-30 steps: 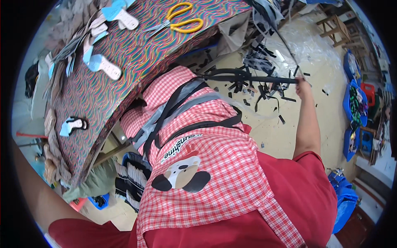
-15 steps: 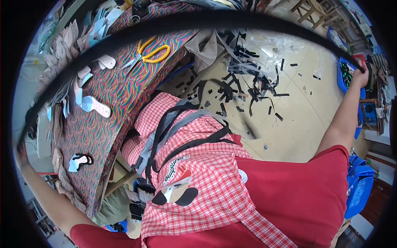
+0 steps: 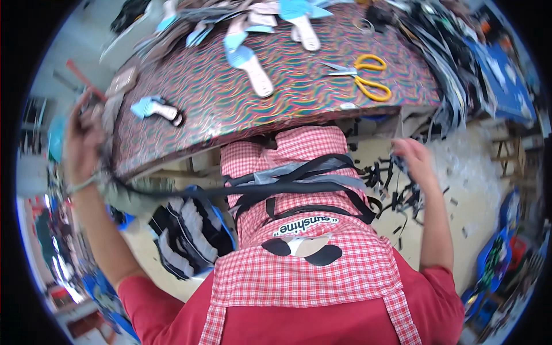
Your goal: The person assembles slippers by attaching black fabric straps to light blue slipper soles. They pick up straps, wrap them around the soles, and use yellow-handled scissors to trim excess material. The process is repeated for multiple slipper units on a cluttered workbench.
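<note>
A long black strip (image 3: 190, 192) runs from my left hand (image 3: 85, 146) across to my lap. My left hand, blurred by motion, is raised beside the table's left end with its fingers closed round the strip. My right hand (image 3: 415, 158) is off the table's front edge at the right, fingers bent together; what they hold, if anything, is too blurred to make out. More black and grey strips (image 3: 310, 175) lie over the checked apron on my lap. Yellow-handled scissors (image 3: 371, 77) rest on the patterned table (image 3: 201, 109), away from both hands.
On the table lie a small pale blue and white piece with a black strip (image 3: 158, 109) and longer pale pieces (image 3: 250, 66). Bundles of strips (image 3: 454, 75) hang at the right corner. Black scraps (image 3: 402, 198) litter the floor; a blue bin (image 3: 192, 230) holds stacked pieces.
My view has turned toward the table. The black strip, before stretched wide between my raised hands, now hangs low to my lap. My right hand has come in empty of the red thing near it.
</note>
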Action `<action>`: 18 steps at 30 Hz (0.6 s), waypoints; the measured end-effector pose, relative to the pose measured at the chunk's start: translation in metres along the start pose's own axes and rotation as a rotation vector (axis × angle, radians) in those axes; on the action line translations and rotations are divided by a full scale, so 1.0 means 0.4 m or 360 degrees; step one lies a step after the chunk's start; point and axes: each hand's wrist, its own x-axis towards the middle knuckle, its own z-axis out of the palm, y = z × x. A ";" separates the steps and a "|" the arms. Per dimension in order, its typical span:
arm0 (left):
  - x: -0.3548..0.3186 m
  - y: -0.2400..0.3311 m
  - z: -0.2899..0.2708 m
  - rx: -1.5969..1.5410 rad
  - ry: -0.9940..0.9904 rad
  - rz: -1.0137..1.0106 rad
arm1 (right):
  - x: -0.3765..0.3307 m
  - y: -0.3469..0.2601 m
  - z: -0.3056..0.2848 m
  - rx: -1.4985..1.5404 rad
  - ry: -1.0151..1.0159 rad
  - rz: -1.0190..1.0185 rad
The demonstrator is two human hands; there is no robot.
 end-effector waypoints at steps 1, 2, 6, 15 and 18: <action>-0.002 -0.100 0.093 -0.0328 -0.0418 -0.0244 | 0.040 -0.144 0.091 0.0181 -0.0452 -0.0166; -0.051 -0.143 0.271 0.0142 -0.0386 -0.0419 | 0.086 -0.205 0.174 0.0258 -0.0807 -0.0295; -0.168 -0.306 0.487 0.0139 -0.1333 -0.0651 | 0.150 -0.424 0.416 0.1552 -0.1714 -0.0163; -0.001 -0.470 0.512 0.1045 -0.1029 -0.0208 | 0.312 -0.350 0.429 0.1847 -0.0558 0.0101; 0.135 -0.585 0.541 0.1200 -0.0434 0.0708 | 0.340 -0.322 0.443 0.1809 -0.0537 0.0155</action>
